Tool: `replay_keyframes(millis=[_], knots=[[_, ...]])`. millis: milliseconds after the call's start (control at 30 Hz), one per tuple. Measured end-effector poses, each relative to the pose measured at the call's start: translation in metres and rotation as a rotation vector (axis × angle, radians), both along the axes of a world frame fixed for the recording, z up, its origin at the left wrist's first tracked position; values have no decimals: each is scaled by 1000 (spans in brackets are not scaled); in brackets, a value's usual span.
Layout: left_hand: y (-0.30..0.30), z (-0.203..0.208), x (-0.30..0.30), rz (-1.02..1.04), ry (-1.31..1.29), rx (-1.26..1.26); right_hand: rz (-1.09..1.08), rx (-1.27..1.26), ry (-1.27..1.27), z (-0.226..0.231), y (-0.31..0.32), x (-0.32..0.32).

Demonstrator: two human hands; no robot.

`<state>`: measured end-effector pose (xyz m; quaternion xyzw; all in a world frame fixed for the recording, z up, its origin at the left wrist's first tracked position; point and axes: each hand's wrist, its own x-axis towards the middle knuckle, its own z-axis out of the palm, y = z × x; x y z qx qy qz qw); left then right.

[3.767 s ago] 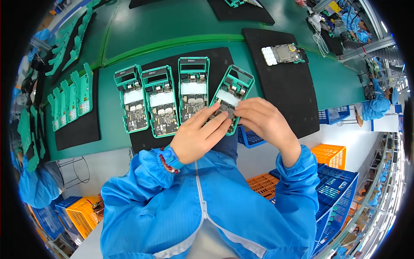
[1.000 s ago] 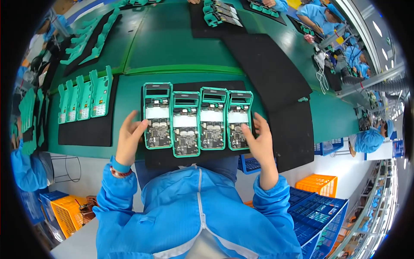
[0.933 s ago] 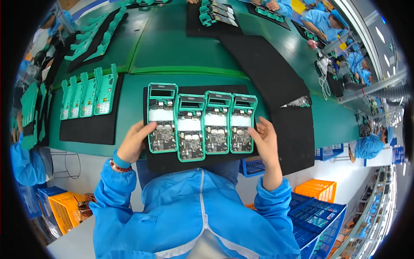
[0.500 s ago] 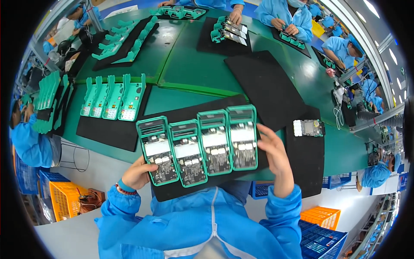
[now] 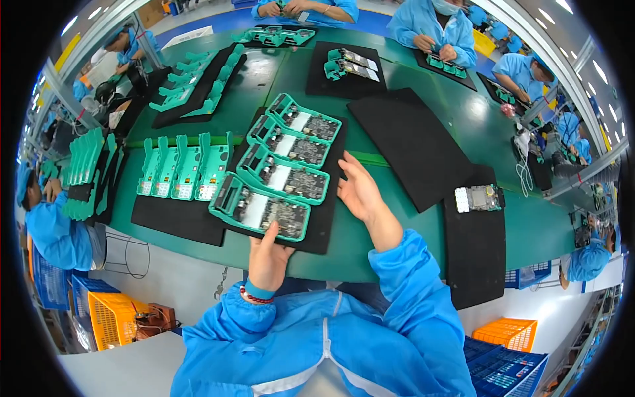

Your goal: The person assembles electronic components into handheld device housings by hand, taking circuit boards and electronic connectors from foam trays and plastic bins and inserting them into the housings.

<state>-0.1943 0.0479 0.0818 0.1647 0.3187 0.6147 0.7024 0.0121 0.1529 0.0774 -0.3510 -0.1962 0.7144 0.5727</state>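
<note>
Several green plastic housings (image 5: 228, 197) with bare circuit boards (image 5: 311, 127) inside lie in a slanting row on a black mat (image 5: 322, 228) in front of me. Their window ends point left. Each has a white block beside the dark board. My left hand (image 5: 268, 263) grips the mat's near edge, with its thumb up against the nearest housing; its other fingers are partly hidden underneath. Just beside the mat's right edge is my right hand (image 5: 360, 188), fingers stretched out and holding nothing. Whether its fingertips touch the mat, I cannot tell.
On the left, upright green shells (image 5: 213, 169) stand on another black mat (image 5: 175, 218). A bare black mat (image 5: 410, 142) lies to the right, near a loose circuit board with a white block (image 5: 477, 198). Co-workers (image 5: 433, 30) sit around the green table (image 5: 463, 99). Crates (image 5: 506, 333) stand below.
The mat with its housings has turned about a quarter turn counterclockwise. My left hand moved right along its near side; my right hand moved left. Across the table, a co-worker's hand left the parts, now fewer.
</note>
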Motion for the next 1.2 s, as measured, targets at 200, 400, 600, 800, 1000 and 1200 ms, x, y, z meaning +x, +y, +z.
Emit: replay_keyframes(millis=[200,400,600,800,1000,1200], knots=[[12,-9,-23,-391,38,-78,-43,61,-238,-22,12,5],[35,7,-4,-323,-34,-21,-110,25,-257,26,40,-23],[80,13,19,-169,-171,61,125,105,-113,43,64,-20],[138,18,22,-164,-125,105,103,131,-46,29,51,-19],[186,21,15,-101,102,73,81,97,-592,-21,2,-14],[250,0,-27,-54,258,-59,75,409,-743,-41,-33,-37]])
